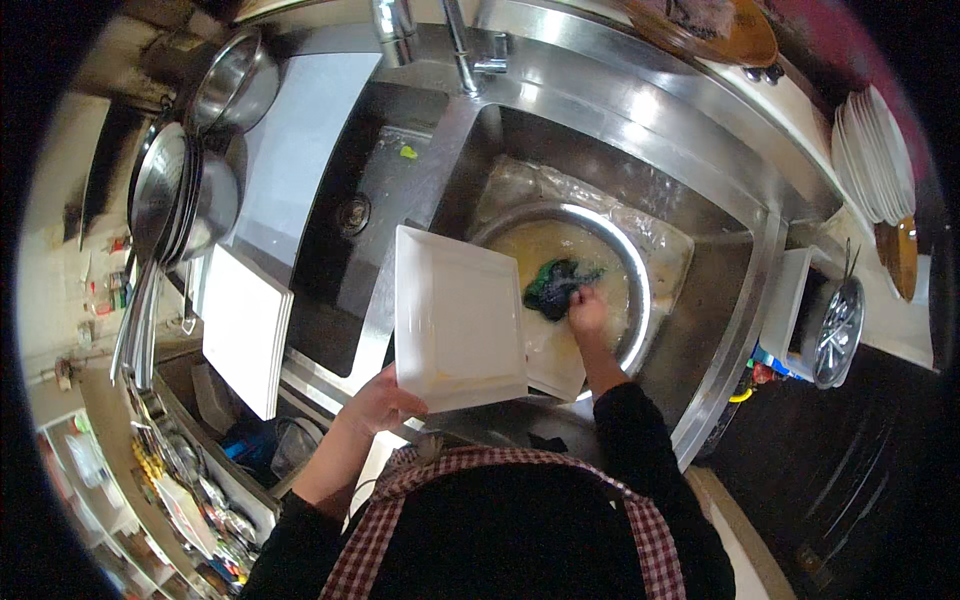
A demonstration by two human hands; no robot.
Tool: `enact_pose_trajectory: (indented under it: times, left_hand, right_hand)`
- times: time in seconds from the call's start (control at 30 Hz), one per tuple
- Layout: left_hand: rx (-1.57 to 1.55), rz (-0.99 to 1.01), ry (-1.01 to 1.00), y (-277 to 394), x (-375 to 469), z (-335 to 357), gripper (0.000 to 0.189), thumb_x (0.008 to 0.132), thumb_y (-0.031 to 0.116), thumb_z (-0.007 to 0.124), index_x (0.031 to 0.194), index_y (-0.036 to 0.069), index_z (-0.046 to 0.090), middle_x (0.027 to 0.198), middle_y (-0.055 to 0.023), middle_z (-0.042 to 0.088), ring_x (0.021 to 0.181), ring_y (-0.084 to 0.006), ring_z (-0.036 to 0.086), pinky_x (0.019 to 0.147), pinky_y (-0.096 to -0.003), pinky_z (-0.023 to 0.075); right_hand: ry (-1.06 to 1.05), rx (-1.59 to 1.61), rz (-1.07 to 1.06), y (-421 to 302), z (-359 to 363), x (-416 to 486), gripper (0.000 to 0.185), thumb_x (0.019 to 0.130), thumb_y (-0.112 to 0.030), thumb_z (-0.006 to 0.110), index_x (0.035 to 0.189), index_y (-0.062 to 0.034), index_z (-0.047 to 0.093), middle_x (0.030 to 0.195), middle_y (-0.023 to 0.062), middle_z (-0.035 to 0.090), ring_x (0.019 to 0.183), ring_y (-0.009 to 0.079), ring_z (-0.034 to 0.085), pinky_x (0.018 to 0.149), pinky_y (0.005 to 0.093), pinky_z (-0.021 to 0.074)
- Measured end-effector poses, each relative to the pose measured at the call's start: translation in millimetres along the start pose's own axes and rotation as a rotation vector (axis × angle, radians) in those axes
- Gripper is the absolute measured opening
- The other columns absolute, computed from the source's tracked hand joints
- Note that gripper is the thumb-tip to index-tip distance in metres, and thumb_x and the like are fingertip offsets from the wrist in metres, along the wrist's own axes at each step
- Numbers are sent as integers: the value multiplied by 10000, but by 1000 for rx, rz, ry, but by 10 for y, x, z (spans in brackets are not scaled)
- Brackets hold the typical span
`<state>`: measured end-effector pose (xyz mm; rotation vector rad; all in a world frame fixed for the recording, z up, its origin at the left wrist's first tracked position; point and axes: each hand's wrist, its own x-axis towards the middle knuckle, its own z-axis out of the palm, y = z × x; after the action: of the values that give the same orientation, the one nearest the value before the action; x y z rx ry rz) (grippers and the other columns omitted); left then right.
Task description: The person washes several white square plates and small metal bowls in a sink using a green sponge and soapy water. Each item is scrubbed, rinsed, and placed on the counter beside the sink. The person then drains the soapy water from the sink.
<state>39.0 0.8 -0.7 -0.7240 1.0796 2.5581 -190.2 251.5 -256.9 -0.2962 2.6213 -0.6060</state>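
Observation:
A square white plate [461,319] is gripped at its lower left corner by my left hand [386,401], its face tilted up, with a faint yellowish smear near the lower edge. My right hand [589,311] pinches a dark green scrubbing cloth or pad [555,289] over a round metal basin [639,300]. Cloudy yellowish water [525,244] fills the basin. Part of another white plate [559,375] shows at the basin's near side, beneath the held one. The basin stands inside the right-hand bowl of a stainless steel sink [720,217].
Left of the sink are stacked square white plates [244,337], hanging pans [161,195] and metal bowls [236,82]. A faucet [459,52] rises behind the divider. A green scrap [408,152] lies in the left sink bowl [390,187]. Round white plates [874,157] stand at right.

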Motion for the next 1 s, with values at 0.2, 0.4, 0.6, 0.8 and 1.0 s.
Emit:
enact_pose_trajectory:
  times: [0.2,0.4,0.6,0.8,1.0]
  left_hand:
    - [153,13,38,-59,288,145,748,602,-157,564,1303,47,398,1172,-118,530,1068,-236,539,895,-317,449]
    - [-64,-152,39,34,376,453,776,588,-149,570,1316,42,380,1162,-107,549,1080,-236,556,855,-317,490]
    - [11,-113,-169,80,156,567,846,577,-119,691,1343,56,377,1266,-98,515,1174,-247,495,996,-371,390]
    - [47,-90,-207,-63,136,557,837,573,-114,692,1335,64,395,1249,-90,534,1161,-241,507,992,-368,394]
    - [-48,48,-199,167,272,600,651,596,-121,579,1217,48,485,1078,-90,599,971,-227,602,839,-335,481]
  right_hand:
    - [-307,684,-260,-591,-873,-845,266,775,-83,669,1036,-53,628,1010,107,628,907,156,568,850,285,439]
    - [17,393,-977,-1715,-1328,-1456,350,700,-376,718,1012,-219,695,1181,83,496,1274,355,316,1065,581,130]
    - [367,493,-778,-2024,-1239,-691,348,775,-240,678,1110,-149,647,1185,163,471,1127,352,423,968,445,322]
    - [339,654,-572,-1878,-1315,-522,306,818,-195,664,1077,-35,628,1153,174,525,1091,345,463,950,406,364]
    - [237,557,-1032,-1931,-1518,-1306,362,666,-152,730,980,-58,578,1114,157,512,1088,382,439,942,481,338]
